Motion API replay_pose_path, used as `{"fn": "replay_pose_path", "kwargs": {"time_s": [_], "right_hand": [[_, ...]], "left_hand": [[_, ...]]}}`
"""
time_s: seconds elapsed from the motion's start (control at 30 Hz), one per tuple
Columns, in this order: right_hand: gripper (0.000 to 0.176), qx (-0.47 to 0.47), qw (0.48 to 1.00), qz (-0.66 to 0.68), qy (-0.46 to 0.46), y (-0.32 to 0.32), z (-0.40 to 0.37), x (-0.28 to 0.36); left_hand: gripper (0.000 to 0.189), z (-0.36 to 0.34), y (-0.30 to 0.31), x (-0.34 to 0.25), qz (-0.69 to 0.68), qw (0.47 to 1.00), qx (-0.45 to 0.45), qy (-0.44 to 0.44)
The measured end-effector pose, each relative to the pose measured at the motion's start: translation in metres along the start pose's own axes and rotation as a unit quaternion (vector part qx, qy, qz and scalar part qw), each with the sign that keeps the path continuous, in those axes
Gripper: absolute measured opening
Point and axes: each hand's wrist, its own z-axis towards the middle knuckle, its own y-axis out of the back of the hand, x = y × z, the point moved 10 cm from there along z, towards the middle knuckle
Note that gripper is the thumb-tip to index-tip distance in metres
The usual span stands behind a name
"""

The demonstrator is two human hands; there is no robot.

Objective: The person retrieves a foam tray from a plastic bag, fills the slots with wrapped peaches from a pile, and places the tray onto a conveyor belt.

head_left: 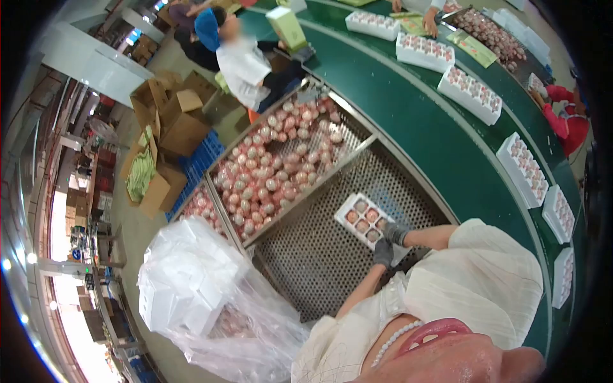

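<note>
1. Green conveyor belt (383, 96): the biggest thing in my head view. It curves past the station, with long white trays (467, 106) of round pieces standing on it.
2. Perforated metal trough (297, 265): directly in front of the wearer, alongside the belt. A metal divider separates it from a compartment (355, 137) heaped with glossy pieces.
3. Clear plastic bag (268, 335): bulky and crumpled, beside the trough on the wearer's left; I make out white foam shapes inside.
4. White tray (352, 232): lies in the trough, near the belt-side wall, set at an angle. I count six pieces in two rows of three. I judge it light, foam-like and stiff, but liable to dent or crack under a pinch. Best hold: both long sides, low, with fingers beneath to carry the load and keep it level.
5. Right hand (396, 233): dark-gloved, at the tray's near end, fingers over the rim. I cannot tell whether they grip.
6. Left hand (383, 253): gloved likewise, just beside the same end, next to the right. Its fingertips are hidden; grip undetermined.
7. Round pieces (362, 226): seated in the tray's cups. Their shine suggests film, so probably slippery, and bruisable. I would cup each around its middle, without squeezing.
</note>
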Motion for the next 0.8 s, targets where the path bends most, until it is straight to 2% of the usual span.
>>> {"fn": "replay_pose_path", "kwargs": {"time_s": [0.03, 0.07, 0.1, 0.13, 0.17, 0.2, 0.23, 0.27, 0.3, 0.33, 0.37, 0.43, 0.5, 0.53, 0.57, 0.63, 0.67, 0.7, 0.73, 0.77, 0.8], "right_hand": [[0.018, -0.019, 1.000, 0.001, -0.003, -0.003, 0.005, -0.002], [0.017, -0.040, 0.999, 0.000, -0.004, -0.009, 0.009, -0.004], [0.017, -0.065, 0.998, 0.001, -0.008, -0.019, 0.011, -0.005], [0.017, -0.111, 0.994, -0.012, -0.005, -0.020, -0.003, 0.006], [0.017, -0.149, 0.989, -0.013, 0.000, -0.024, -0.002, 0.005], [0.017, -0.197, 0.980, -0.022, 0.008, -0.024, -0.001, 0.005], [0.017, -0.179, 0.984, -0.013, 0.017, -0.025, 0.001, 0.005], [0.016, -0.031, 0.999, -0.001, -0.030, -0.029, 0.007, -0.005], [0.016, 0.115, 0.990, 0.010, -0.077, -0.047, 0.005, -0.012], [0.016, 0.124, 0.990, 0.013, -0.073, -0.055, 0.006, -0.012], [0.016, 0.095, 0.993, 0.008, -0.072, -0.036, -0.018, -0.007], [0.016, 0.066, 0.996, 0.009, -0.066, -0.017, -0.022, -0.005], [0.015, 0.159, 0.986, -0.025, -0.049, -0.024, -0.011, -0.003], [0.015, 0.149, 0.987, -0.030, -0.056, -0.009, 0.001, -0.012], [0.015, 0.097, 0.994, 0.015, -0.048, 0.015, 0.012, -0.019], [0.017, 0.017, 0.993, 0.116, -0.025, 0.044, 0.014, -0.017], [0.017, -0.058, 0.982, 0.181, -0.007, 0.068, 0.022, -0.018], [0.018, -0.133, 0.960, 0.245, 0.011, 0.097, 0.045, -0.028], [0.018, -0.200, 0.961, 0.190, 0.006, 0.128, 0.061, -0.033], [0.018, -0.272, 0.953, 0.130, 0.003, 0.160, 0.074, -0.036], [0.020, -0.326, 0.939, 0.111, 0.009, 0.181, 0.086, -0.039]], "left_hand": [[0.023, 0.000, 0.000, -0.001, -0.029, 0.996, -0.069, -0.052], [0.023, -0.001, 0.009, -0.004, -0.094, 0.995, -0.033, 0.010], [0.025, -0.005, 0.028, -0.018, -0.081, 0.996, -0.029, 0.007], [0.026, -0.028, 0.019, -0.023, -0.102, 0.990, -0.076, -0.060], [0.030, -0.026, 0.008, -0.017, -0.026, 1.000, -0.008, -0.009], [0.036, -0.037, 0.017, -0.021, -0.015, 0.995, -0.088, -0.039], [0.037, -0.040, 0.023, -0.028, 0.014, 0.988, -0.131, -0.076], [0.037, -0.032, 0.022, -0.028, 0.014, 0.998, -0.054, -0.022], [0.036, -0.031, 0.017, -0.024, 0.015, 0.999, 0.025, 0.030], [0.036, -0.033, 0.014, -0.017, 0.012, 0.999, 0.029, 0.039], [0.036, -0.046, 0.021, -0.040, 0.015, 0.999, 0.032, 0.015], [0.037, -0.042, 0.018, -0.045, 0.024, 0.999, 0.035, -0.004], [0.035, -0.035, 0.037, -0.026, -0.149, 0.984, -0.098, 0.000], [0.031, -0.029, 0.013, -0.004, -0.130, 0.986, -0.103, 0.025], [0.030, -0.012, 0.006, -0.007, -0.139, 0.989, -0.034, 0.032], [0.033, -0.017, 0.024, -0.014, -0.040, 0.995, -0.064, 0.072], [0.033, -0.023, 0.030, -0.020, -0.043, 0.994, -0.055, 0.079], [0.037, -0.012, 0.030, -0.022, -0.008, 0.992, 0.039, 0.121], [0.040, -0.004, 0.026, -0.022, 0.028, 0.980, 0.125, 0.151], [0.044, -0.004, 0.015, -0.012, 0.072, 0.986, 0.061, 0.136], [0.047, -0.003, 0.022, -0.016, 0.055, 0.980, 0.104, 0.159]]}}
